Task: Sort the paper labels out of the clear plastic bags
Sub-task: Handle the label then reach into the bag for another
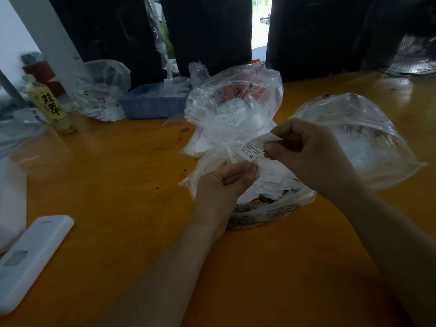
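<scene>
A white paper label [256,147] printed "XL" sits between my two hands at the centre of the orange table. My right hand [304,152] pinches its upper right end between thumb and fingers. My left hand [226,182] grips a small crumpled clear plastic bag [212,161] just below the label. Behind them stands a large clear bag [236,102] stuffed with more small bags and labels. Under my hands lies a heap of white labels [276,182] on a printed clear bag.
Another puffed clear bag [358,135] lies to the right. A blue tray [153,102], a further bag [101,90] and a yellow-green bottle [50,107] stand at the back left. A white remote [30,258] lies at the front left. A fan [415,57] is at the far right.
</scene>
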Tool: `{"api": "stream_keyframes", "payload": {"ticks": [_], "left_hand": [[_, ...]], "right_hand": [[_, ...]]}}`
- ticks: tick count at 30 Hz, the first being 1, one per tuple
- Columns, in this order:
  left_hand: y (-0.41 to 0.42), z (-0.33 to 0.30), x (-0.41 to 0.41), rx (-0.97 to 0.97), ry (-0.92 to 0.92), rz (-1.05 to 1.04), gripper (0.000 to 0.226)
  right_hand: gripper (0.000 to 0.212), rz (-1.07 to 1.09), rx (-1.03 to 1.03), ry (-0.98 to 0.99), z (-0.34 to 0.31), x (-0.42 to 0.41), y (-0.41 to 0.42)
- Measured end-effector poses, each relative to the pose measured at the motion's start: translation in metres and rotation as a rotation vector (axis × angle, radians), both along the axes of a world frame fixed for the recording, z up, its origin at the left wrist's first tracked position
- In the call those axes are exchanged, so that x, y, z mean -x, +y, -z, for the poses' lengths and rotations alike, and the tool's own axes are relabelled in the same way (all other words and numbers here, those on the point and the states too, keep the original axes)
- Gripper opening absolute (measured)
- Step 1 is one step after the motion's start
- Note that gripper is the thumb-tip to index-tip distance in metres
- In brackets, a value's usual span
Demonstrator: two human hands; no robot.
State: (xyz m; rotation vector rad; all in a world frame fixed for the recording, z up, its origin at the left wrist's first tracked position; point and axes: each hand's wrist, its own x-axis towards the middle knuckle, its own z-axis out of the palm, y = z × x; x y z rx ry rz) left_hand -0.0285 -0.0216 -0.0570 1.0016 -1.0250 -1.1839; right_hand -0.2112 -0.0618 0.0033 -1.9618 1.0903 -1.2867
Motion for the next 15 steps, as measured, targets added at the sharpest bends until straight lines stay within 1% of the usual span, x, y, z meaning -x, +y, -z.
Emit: {"api": "stream_keyframes", "payload": {"ticks": [6,8,15], "left_hand": [[0.0000,0.0004,0.0006,0.006,-0.007,0.007,0.023],[0.0001,-0.0002,0.0009,0.002,0.021,0.009,0.019],[-0.0013,-0.0021,0.0006,-0.035,0.098,-0.025,0.018]], "right_hand": [[0.014,0.026,0.053,0.035,0.0002,0.0002,0.0000],[0.014,0.047,0.069,0.057,0.0010,0.0006,-0.0012],[0.011,0.080,0.108,0.174,0.0025,0.0031,-0.0050]]}}
